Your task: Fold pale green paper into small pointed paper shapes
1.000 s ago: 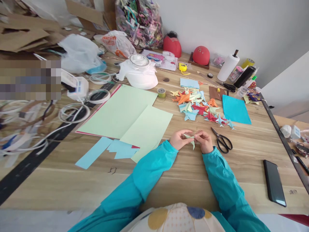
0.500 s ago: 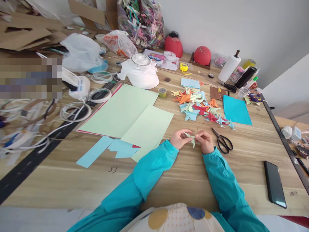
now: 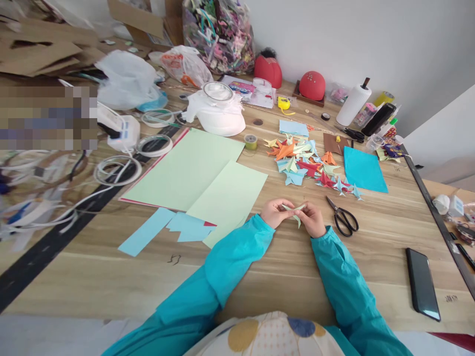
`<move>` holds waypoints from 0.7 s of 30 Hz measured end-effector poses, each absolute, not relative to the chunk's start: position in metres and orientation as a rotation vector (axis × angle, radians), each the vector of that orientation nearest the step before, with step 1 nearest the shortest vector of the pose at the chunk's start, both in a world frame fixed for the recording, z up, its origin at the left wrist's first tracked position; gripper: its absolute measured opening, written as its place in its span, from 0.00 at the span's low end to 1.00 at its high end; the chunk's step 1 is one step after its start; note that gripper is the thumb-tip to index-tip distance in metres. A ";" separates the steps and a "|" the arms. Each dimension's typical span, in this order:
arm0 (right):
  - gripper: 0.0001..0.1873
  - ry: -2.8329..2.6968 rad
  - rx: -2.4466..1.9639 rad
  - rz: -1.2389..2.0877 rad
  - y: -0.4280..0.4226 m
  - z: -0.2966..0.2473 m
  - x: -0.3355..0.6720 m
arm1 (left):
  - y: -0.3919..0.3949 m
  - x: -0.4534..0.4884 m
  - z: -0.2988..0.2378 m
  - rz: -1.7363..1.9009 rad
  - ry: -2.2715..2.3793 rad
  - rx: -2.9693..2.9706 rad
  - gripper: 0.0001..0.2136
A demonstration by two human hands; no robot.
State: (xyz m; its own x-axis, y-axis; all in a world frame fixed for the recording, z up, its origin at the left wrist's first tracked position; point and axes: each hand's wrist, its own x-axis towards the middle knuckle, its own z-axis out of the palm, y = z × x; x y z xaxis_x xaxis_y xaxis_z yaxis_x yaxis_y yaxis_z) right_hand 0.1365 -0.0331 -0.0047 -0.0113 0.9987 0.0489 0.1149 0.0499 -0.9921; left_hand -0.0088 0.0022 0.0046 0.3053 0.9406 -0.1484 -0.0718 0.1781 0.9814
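Observation:
My left hand [image 3: 273,212] and my right hand [image 3: 313,219] meet over the wooden table [image 3: 282,277], both pinching a small pale green folded paper piece [image 3: 295,211]. The fingers of each hand are closed on it; a pointed tip hangs down between the hands. Black scissors [image 3: 343,217] lie just right of my right hand. A heap of several folded paper figures [image 3: 304,165] in orange, red, blue and green lies beyond the hands. Two large pale green sheets [image 3: 202,180] lie to the left of my left hand.
Light blue paper offcuts [image 3: 163,230] lie at the front left, a teal sheet [image 3: 363,169] at the right. A black phone [image 3: 422,283] lies near the right edge. A white container [image 3: 217,110], tape rolls [image 3: 154,146], cables, plastic bags and cardboard crowd the back and left.
Both hands stay in place on the green piece; the fingers have shifted slightly, and the paper now lies flatter between them.

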 end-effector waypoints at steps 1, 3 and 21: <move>0.18 -1.334 -1.258 1.118 -0.033 -0.004 0.137 | 0.002 -0.009 0.005 0.912 0.989 1.139 0.12; 0.18 -1.376 -1.272 1.109 -0.034 -0.002 0.136 | 0.003 -0.009 0.004 0.918 0.991 1.140 0.11; 0.17 -1.217 -1.226 1.243 -0.032 0.008 0.139 | 0.003 -0.007 0.003 0.932 0.842 1.007 0.17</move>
